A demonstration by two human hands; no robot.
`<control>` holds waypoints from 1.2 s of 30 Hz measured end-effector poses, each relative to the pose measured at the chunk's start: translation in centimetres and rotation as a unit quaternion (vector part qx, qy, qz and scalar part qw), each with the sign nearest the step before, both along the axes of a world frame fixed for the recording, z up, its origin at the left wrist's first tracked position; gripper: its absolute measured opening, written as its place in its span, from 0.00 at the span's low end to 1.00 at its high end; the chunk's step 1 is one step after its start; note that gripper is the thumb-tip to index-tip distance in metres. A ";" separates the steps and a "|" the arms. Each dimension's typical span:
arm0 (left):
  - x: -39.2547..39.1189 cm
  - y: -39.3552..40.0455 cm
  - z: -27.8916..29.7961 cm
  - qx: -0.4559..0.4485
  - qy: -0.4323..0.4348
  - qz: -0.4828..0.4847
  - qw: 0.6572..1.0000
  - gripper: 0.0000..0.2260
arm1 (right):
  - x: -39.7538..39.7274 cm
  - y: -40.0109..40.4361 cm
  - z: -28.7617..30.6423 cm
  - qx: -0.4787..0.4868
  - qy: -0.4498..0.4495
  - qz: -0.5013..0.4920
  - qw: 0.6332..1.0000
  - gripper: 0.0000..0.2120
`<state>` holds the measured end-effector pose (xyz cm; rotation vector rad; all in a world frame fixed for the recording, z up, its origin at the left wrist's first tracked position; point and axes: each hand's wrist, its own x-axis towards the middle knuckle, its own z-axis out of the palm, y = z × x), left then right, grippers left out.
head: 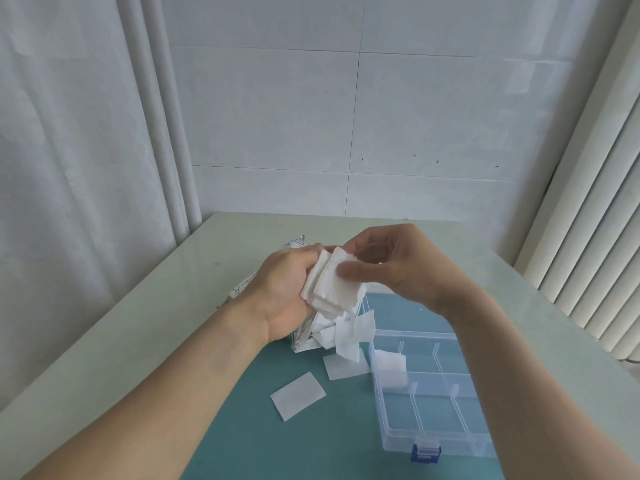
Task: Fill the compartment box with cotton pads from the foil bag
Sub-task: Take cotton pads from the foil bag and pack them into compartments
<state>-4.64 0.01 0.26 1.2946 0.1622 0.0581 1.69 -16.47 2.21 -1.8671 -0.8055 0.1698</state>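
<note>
Above the mat's edge, both hands' grips hold cotton pads; left hand, right hand.

Stack of white square cotton pads, held fanned above the foil bag. The bag lies open with loose pads spilling from its mouth; two single pads lie flat nearby. Clear compartment box, open, holds pads in one far-left compartment.

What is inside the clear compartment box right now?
The compartment box holds white cotton pads in its far-left compartment; the other visible compartments look empty. The right forearm covers its right side.
</note>
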 end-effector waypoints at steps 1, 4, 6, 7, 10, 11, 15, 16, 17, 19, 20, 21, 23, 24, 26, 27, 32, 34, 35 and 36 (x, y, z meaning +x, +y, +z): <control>-0.2 -0.2 0.1 -0.026 0.009 -0.029 0.999 0.19 | 0.0 0.3 -0.2 -0.021 -0.025 -0.011 0.999 0.04; -0.4 -0.1 0.2 0.000 -0.015 -0.076 0.997 0.16 | -0.2 1.3 -0.8 -0.059 -0.144 -0.076 0.985 0.05; -0.3 0.3 0.2 0.018 -0.046 -0.075 0.996 0.10 | -0.4 1.6 -0.6 -0.066 -0.183 -0.077 0.978 0.10; -0.4 0.5 0.3 0.010 -0.053 -0.075 0.996 0.12 | -0.5 1.5 -0.4 -0.079 -0.178 -0.049 0.980 0.17; -0.4 1.2 0.4 -0.013 -0.064 -0.073 0.995 0.20 | -1.4 1.0 0.3 -0.165 -0.157 0.036 0.973 0.41; -0.5 1.1 0.5 -0.013 -0.066 -0.081 0.994 0.21 | -1.8 1.1 0.5 -0.197 -0.171 0.040 0.965 0.47; -0.8 0.8 0.7 0.021 -0.074 -0.102 0.992 0.18 | -3.0 2.5 0.7 -0.215 -0.252 -0.019 0.943 0.37; -0.9 0.8 0.8 0.041 -0.077 -0.113 0.990 0.16 | -3.1 2.7 0.8 -0.200 -0.266 -0.036 0.942 0.32; -0.9 0.8 0.9 0.056 -0.083 -0.121 0.988 0.14 | -3.2 2.7 0.8 -0.184 -0.269 -0.044 0.944 0.30; -0.9 0.9 1.0 0.065 -0.083 -0.106 0.989 0.13 | -3.4 2.8 0.8 -0.179 -0.260 -0.027 0.948 0.36; -1.0 1.0 1.1 0.060 -0.079 -0.088 0.991 0.14 | -3.5 2.8 0.7 -0.192 -0.254 -0.015 0.948 0.41; -1.0 1.0 1.0 0.054 -0.086 -0.080 0.992 0.15 | -3.6 3.0 0.5 -0.207 -0.253 -0.007 0.945 0.44; -1.1 0.9 1.1 0.052 -0.101 -0.095 0.989 0.15 | -3.5 3.6 0.0 -0.198 -0.275 -0.018 0.940 0.37; -1.2 0.8 1.2 0.053 -0.100 -0.112 0.987 0.14 | -3.4 3.8 -0.1 -0.179 -0.285 -0.028 0.941 0.30; -1.4 0.8 1.5 0.047 -0.083 -0.148 0.984 0.11 | -3.4 3.7 0.1 -0.130 -0.269 -0.029 0.954 0.23; -1.4 0.9 1.5 0.034 -0.069 -0.155 0.985 0.09 | -3.5 3.5 0.3 -0.104 -0.251 -0.030 0.962 0.24; -1.5 1.0 1.3 -0.037 -0.047 -0.171 0.984 0.06 | -3.7 2.6 1.2 -0.123 -0.199 -0.013 0.972 0.42; -1.5 1.0 1.3 -0.020 -0.029 -0.191 0.981 0.06 | -3.6 2.8 1.0 -0.180 -0.214 -0.032 0.960 0.47; -1.5 1.0 1.2 -0.001 -0.020 -0.206 0.978 0.06 | -3.5 2.9 0.9 -0.202 -0.225 -0.056 0.952 0.47; -1.5 1.1 1.0 0.014 -0.015 -0.220 0.975 0.07 | -3.4 2.9 0.8 -0.215 -0.237 -0.075 0.944 0.44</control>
